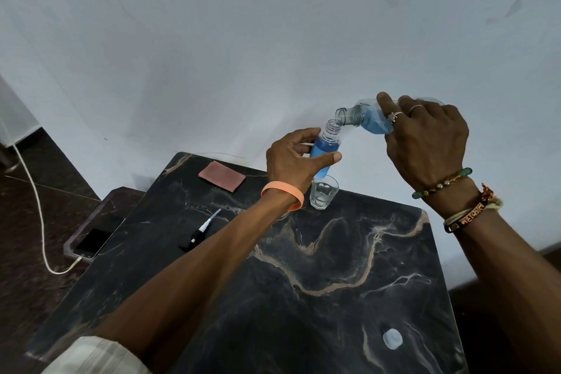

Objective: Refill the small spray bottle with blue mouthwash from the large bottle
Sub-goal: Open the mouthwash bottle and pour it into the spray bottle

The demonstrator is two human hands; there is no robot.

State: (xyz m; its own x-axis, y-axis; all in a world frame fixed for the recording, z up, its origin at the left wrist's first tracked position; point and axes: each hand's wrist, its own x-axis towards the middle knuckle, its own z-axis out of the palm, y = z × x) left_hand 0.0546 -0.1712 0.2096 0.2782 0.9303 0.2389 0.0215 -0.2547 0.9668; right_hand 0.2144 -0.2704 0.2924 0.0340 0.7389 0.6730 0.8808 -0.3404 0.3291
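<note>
My left hand grips the small clear spray bottle, uncapped and mostly full of blue liquid, held a little tilted above the table. My right hand holds the large clear bottle tipped on its side, blue mouthwash pooled in its shoulder. Its open mouth touches the small bottle's neck from the upper right. The black-and-white spray pump head with its dip tube lies on the dark marble table, left of my left forearm.
A small clear glass stands on the table just below the small bottle. A pink cloth lies at the table's back left. A light-blue cap rests near the front right. A phone with a white cable sits on a lower ledge at left.
</note>
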